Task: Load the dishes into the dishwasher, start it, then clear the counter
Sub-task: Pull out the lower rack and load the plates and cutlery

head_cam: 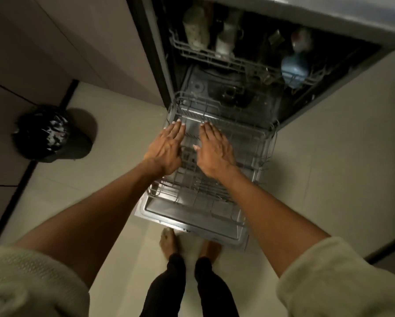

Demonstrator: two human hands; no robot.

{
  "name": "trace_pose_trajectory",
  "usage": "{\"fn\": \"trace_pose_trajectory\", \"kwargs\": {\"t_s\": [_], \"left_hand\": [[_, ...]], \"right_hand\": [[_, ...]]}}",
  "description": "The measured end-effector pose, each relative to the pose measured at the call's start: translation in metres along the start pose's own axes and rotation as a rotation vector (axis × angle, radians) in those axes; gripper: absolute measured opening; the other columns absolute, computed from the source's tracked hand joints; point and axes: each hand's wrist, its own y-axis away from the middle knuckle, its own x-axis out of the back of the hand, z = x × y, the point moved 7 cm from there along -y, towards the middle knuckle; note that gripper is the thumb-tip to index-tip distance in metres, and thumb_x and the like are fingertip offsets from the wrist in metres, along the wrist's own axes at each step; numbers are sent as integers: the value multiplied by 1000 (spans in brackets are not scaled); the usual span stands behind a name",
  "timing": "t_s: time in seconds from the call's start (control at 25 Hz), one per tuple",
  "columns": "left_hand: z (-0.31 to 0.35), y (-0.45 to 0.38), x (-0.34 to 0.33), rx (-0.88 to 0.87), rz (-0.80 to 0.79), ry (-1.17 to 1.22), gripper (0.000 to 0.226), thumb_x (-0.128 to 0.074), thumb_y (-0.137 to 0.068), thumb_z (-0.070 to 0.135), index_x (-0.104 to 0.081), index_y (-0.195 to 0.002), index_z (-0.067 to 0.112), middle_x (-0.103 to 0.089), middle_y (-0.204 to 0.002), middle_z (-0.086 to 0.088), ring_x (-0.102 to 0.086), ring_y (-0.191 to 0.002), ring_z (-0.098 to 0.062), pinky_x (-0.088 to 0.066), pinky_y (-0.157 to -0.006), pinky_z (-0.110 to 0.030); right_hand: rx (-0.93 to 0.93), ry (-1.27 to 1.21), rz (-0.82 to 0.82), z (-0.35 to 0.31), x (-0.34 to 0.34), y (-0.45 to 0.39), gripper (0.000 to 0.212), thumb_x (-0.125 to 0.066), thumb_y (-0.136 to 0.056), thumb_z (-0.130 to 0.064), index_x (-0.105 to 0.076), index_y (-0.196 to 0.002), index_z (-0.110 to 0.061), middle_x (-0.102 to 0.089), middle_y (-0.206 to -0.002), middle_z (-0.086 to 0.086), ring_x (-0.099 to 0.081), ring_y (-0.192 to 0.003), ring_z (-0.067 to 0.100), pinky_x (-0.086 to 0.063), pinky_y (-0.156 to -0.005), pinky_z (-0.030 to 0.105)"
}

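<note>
Looking down from the head camera: standing barefoot on pale floor (pixel 114 156) tiles in front of an open dishwasher (pixel 217 92), door (pixel 192 216) lying flat just ahead of the toes. Reaching both bare arms out over the lower rack (pixel 256 143), pulled out above the door and showing only bare wire tines. Holding the left hand (pixel 166 146) palm down with fingers straight and together, gripping nothing, fingertips lying over the rack's left side; whether touching the wires or hovering just above, impossible to tell. Holding the right hand (pixel 216 149) the same way just beside it, flat, fingers extended, thumb spread inward, grasping nothing. Sitting partly inside the machine, the upper rack (pixel 214 53) carrying dishes: pale cups (pixel 224 40) at left and a light blue bowl (pixel 293 70) at right, other pieces too dark to make out. Standing well apart at left against the cabinets (pixel 61 35), a round bin (pixel 47 133) lined with a black bag. Showing at the bottom corners, cream fleece sleeves (pixel 343 280) pushed up the forearms.
</note>
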Motion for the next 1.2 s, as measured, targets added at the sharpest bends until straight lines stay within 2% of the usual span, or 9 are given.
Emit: {"fn": "trace_pose_trajectory", "kwargs": {"t_s": [0.24,0.56,0.76,0.92,1.04,1.2], "left_hand": [[-66,41,122,84,144,-31,69,-39,-102,29,-4,-159,9,1,-167,-10,1,-154,-22,3,-121,-32],[-165,132,250,71,256,-3,66,-35,-104,28,-5,-158,7,0,-167,-11,2,-154,-21,-7,-126,-39],[-239,183,345,101,349,30,66,-34,-102,21,-1,-159,9,5,-166,-9,6,-154,-19,0,-125,-34],[-283,198,403,127,402,39,69,-36,-99,15,-1,-158,8,4,-167,-9,4,-154,-20,-3,-126,-36],[-308,195,430,150,412,53,68,-36,-101,18,-2,-158,7,3,-167,-10,3,-154,-20,-3,-126,-36],[-336,172,441,171,402,76,65,-34,-101,12,-4,-159,8,0,-167,-9,2,-154,-19,-3,-125,-34]], "right_hand": [[95,62,96,-122,84,-33,68,-37,-105,-39,-9,-159,-8,-8,-168,11,-4,-155,23,-4,-126,39],[120,8,194,-317,163,-44,69,-42,-103,-37,-16,-159,-6,-14,-166,13,-9,-154,24,-6,-126,38],[174,-33,266,-434,209,-63,68,-44,-101,-36,-22,-158,-6,-20,-165,15,-15,-154,26,-10,-126,39],[198,-26,289,-491,227,-79,69,-27,-101,-45,-24,-157,-6,-24,-163,15,-19,-153,27,-11,-124,38],[224,8,285,-510,235,-102,66,-41,-103,-39,-23,-157,-6,-22,-164,14,-18,-153,26,-9,-124,37],[227,9,322,-524,249,-144,65,-44,-102,-34,-24,-158,-7,-22,-164,12,-17,-153,23,-9,-124,36]]}}
